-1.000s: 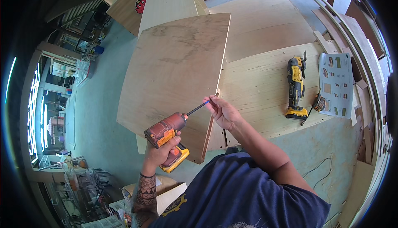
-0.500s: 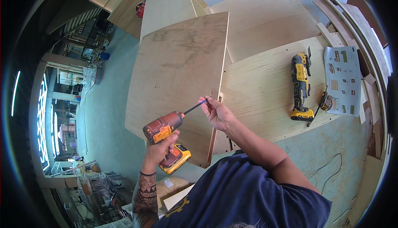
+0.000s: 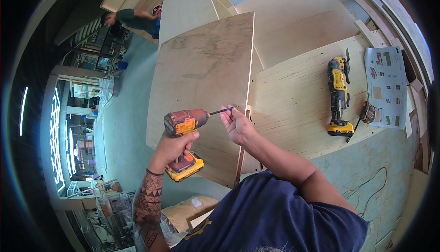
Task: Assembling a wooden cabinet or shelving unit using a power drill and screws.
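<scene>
My left hand (image 3: 176, 147) is wrapped round the grip of a red-brown and yellow impact driver (image 3: 185, 121) with a yellow battery below. Its long dark bit (image 3: 217, 112) points right, toward the edge of an upright plywood panel (image 3: 201, 64). At the bit's blue end, my right hand (image 3: 239, 127) pinches with thumb and forefinger while the other fingers curl loosely. Whether a screw sits between those fingertips is too small to tell. The bit's end is close to the panel's right edge.
A yellow-black oscillating multi-tool (image 3: 339, 96), a tape measure (image 3: 368, 112) and a printed sheet (image 3: 387, 87) lie on the plywood surface (image 3: 293, 105) to the right. Timber strips (image 3: 394, 22) lean beyond. A cable (image 3: 366, 188) lies on the floor. Another person (image 3: 133, 19) bends at the far left.
The driver has come up a little and sits more level, its bit closer to the panel's edge. My right hand keeps its pinch. The other person has come further into view.
</scene>
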A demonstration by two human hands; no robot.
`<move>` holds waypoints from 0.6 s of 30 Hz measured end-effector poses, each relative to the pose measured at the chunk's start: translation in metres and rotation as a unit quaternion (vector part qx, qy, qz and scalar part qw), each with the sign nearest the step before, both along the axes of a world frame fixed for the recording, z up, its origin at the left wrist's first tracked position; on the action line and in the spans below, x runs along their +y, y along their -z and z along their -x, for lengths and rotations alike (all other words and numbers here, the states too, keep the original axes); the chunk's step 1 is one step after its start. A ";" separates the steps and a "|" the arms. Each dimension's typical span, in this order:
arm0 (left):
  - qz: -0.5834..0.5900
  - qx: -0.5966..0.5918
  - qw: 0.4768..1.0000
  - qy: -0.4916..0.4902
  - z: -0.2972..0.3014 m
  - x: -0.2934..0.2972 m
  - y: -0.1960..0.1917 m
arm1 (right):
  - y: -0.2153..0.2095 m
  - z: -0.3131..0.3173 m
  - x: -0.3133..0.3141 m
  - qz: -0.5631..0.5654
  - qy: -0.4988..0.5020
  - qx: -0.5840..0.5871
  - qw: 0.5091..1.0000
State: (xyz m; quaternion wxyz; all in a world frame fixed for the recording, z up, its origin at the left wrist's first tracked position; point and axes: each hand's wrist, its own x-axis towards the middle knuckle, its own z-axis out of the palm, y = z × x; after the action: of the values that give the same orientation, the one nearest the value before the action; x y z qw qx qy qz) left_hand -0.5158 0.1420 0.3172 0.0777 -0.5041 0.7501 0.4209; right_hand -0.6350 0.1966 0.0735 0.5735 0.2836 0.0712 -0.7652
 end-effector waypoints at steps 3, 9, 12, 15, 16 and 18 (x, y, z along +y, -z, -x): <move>-0.012 -0.011 1.000 0.021 0.023 -0.012 -0.005 | 0.005 0.002 -0.008 -0.022 0.019 -0.002 1.000; -0.038 -0.056 0.997 0.045 0.051 -0.030 -0.018 | 0.002 -0.007 -0.011 -0.008 0.014 0.023 1.000; -0.052 -0.110 0.991 0.047 0.068 -0.035 -0.020 | 0.007 -0.011 0.008 -0.054 -0.072 0.146 0.985; -0.059 -0.118 0.987 0.096 0.079 -0.035 -0.018 | 0.003 -0.016 0.050 -0.074 -0.142 0.443 0.882; -0.052 -0.116 0.988 0.082 0.080 -0.033 -0.019 | 0.004 -0.020 0.060 -0.075 -0.142 0.633 0.757; -0.041 -0.129 0.984 0.114 0.081 -0.033 -0.017 | 0.014 -0.025 0.067 -0.055 -0.113 0.756 0.642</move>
State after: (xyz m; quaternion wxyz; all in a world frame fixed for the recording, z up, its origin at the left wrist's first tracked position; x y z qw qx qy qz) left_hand -0.5969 0.1090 0.3340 0.2419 -0.4622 0.7683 0.3709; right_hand -0.6102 0.2639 0.0593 0.3850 -0.3731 0.5533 -0.6375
